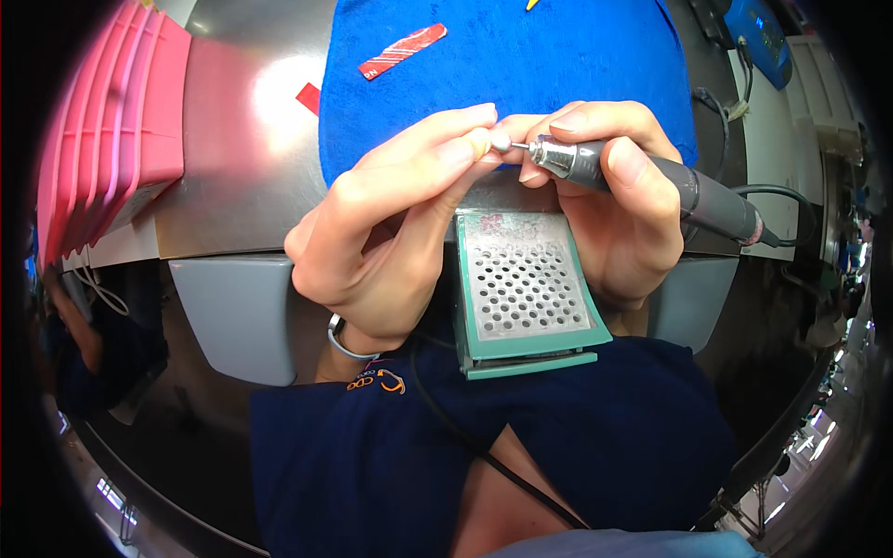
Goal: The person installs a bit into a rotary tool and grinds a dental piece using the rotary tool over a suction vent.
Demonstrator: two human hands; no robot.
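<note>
In my right hand [628, 219] is a dark rotary handpiece [684, 189], gripped near its silver collar. A thin shaft [520, 145] points left from the collar. It ends at a small rounded grey tip or piece [500, 142] against my left fingertips; I cannot tell which. My left hand [381, 223] is closed in a pinch there, and what it holds is mostly covered by the fingers. Just below both hands sits a perforated metal plate [530, 290] in a green frame [535, 349].
A blue cloth [512, 65] lies on the metal table [242, 195], with a red patterned strip [403, 52] on it. Pink stacked trays [116, 121] stand at the left. A cable [791, 193] runs from the handpiece, near a blue device [758, 37] at the far right.
</note>
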